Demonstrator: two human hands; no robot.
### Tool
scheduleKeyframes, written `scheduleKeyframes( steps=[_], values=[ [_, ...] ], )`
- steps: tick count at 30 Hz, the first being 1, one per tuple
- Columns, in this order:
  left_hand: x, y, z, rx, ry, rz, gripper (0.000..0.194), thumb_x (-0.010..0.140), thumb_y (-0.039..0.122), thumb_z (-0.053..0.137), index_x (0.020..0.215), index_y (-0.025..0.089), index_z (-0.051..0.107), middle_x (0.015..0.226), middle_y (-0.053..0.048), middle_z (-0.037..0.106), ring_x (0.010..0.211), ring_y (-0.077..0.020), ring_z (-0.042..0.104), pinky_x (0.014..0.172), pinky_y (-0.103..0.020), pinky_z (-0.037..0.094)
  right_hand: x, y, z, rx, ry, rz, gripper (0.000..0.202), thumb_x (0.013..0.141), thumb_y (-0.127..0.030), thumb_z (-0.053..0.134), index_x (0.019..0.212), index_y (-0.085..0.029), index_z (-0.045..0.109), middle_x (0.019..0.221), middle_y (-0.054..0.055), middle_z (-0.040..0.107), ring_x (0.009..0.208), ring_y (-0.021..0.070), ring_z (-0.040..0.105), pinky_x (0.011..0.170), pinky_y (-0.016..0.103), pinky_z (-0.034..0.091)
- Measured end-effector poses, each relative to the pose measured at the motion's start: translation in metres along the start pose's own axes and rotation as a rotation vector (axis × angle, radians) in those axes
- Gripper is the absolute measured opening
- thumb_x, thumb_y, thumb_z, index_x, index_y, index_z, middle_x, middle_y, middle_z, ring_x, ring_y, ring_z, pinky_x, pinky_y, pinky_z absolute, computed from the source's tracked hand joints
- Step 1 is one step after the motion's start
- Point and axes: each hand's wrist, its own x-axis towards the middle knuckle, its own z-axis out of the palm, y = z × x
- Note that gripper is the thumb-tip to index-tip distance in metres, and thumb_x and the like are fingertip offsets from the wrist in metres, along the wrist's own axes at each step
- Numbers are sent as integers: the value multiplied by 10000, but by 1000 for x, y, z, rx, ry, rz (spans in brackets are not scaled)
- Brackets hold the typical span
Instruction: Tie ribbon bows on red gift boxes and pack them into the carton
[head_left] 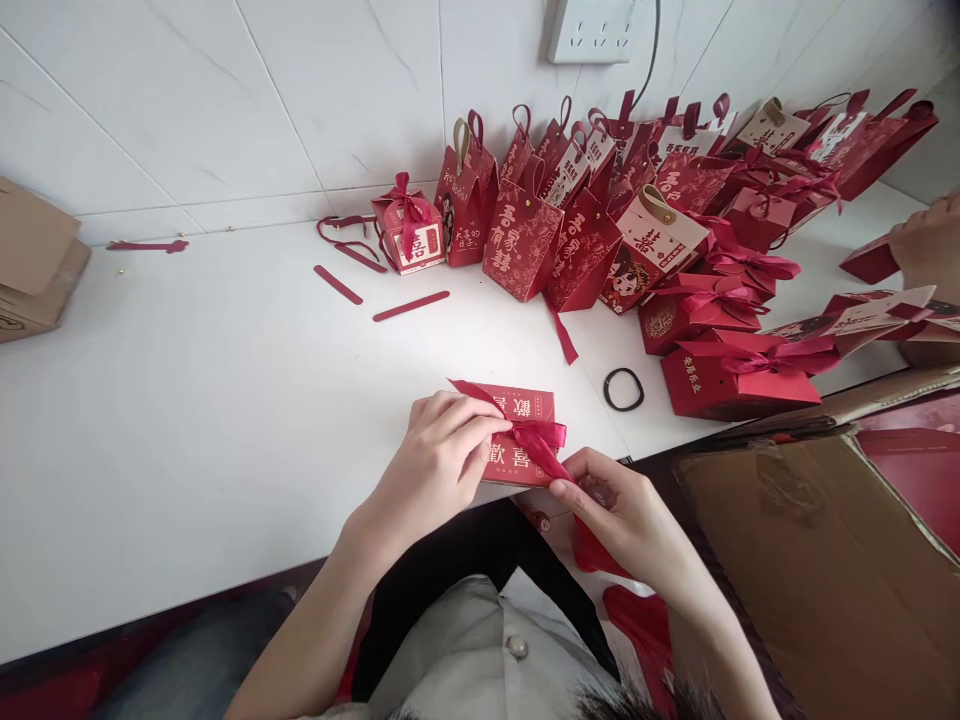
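A small red box [544, 400] with white characters lies at the table's front edge. Across its top runs a shiny red ribbon [541, 434] with a loop on the right side. My left hand [450, 440] rests over the box's left part, its thumb and index finger pinching the ribbon near the middle. Lower right of the box, my right hand [615, 505] holds a ribbon tail between thumb and fingers. One ribbon end sticks out at the upper left, above my left hand.
Many red gift boxes [521, 240] stand along the wall and at the right. A black hair tie [623, 390], red strips [411, 306] and a cardboard box [37, 260] are on the white table [187, 430]. Another person's hand [930, 250] is at the far right.
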Motion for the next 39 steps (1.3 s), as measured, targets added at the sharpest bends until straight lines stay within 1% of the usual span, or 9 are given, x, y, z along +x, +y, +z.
scheduleKeyframes(
  steps=[7, 14, 17, 20, 29, 33, 35, 36, 39],
  values=[
    [0, 6, -1, 59, -30, 42, 283, 897, 65, 416, 1110, 163, 575, 1070, -48, 635, 999, -185, 521, 904, -395, 432, 38, -28, -25, -9, 175, -178, 247, 851, -391, 527, 715, -190, 571, 647, -13, 594, 588, 112, 533, 555, 216, 402],
    [1, 8, -3, 73, -119, 40, 433, 848, -18, 390, 1198, 192, 535, 1093, -54, 589, 1023, -197, 493, 878, -393, 473, 103, -20, -44, 117, -114, -187, 234, 742, -405, 636, 724, -172, 644, 731, 31, 650, 690, 154, 561, 644, 273, 419],
    [4, 9, -3, 129, -168, 60, 541, 811, -54, 366, 1257, 213, 511, 1104, -60, 570, 1011, -205, 481, 873, -413, 477, 115, -10, -47, 113, -225, -101, 255, 685, -422, 687, 727, -171, 672, 684, 24, 632, 652, 144, 525, 614, 277, 394],
    [6, 10, -3, 168, -202, 72, 567, 793, -63, 360, 1233, 243, 545, 1111, -62, 557, 1021, -216, 469, 866, -433, 478, 119, -3, -42, 194, -219, -69, 283, 646, -437, 718, 705, -164, 666, 611, -4, 574, 592, 117, 469, 577, 265, 359],
    [5, 8, -5, 89, -232, 50, 557, 784, -78, 378, 1149, 276, 608, 1160, -56, 526, 1082, -226, 450, 915, -454, 474, 122, 7, -19, 357, -102, -63, 275, 731, -429, 638, 714, -159, 589, 633, -19, 546, 583, 96, 454, 575, 248, 359],
    [2, 7, -3, 44, -207, 29, 533, 786, -76, 401, 1124, 278, 612, 1189, -50, 507, 1123, -226, 436, 958, -457, 456, 99, 7, -13, 292, 290, -77, 327, 794, -471, 567, 938, -178, 541, 725, -4, 562, 633, 124, 511, 607, 264, 409],
    [1, 7, -3, 26, -207, 17, 500, 802, -59, 404, 1111, 272, 616, 1196, -51, 498, 1136, -227, 431, 965, -453, 455, 76, 7, -10, 262, 478, -140, 285, 837, -469, 521, 926, -199, 499, 722, -19, 524, 634, 119, 494, 603, 252, 402],
    [1, 7, -3, 20, -210, 14, 484, 812, -49, 402, 1109, 268, 615, 1199, -53, 495, 1142, -228, 429, 968, -454, 454, 63, 6, -9, 235, 471, -172, 263, 853, -465, 506, 875, -204, 492, 709, -23, 508, 632, 117, 484, 590, 242, 393],
    [2, 6, -4, 8, -207, 18, 466, 835, -17, 395, 1169, 256, 573, 1193, -64, 500, 1139, -228, 437, 975, -467, 449, 32, 4, -6, 97, 223, -227, 295, 849, -473, 528, 744, -201, 483, 665, -22, 493, 614, 119, 473, 553, 230, 375]
  ],
)
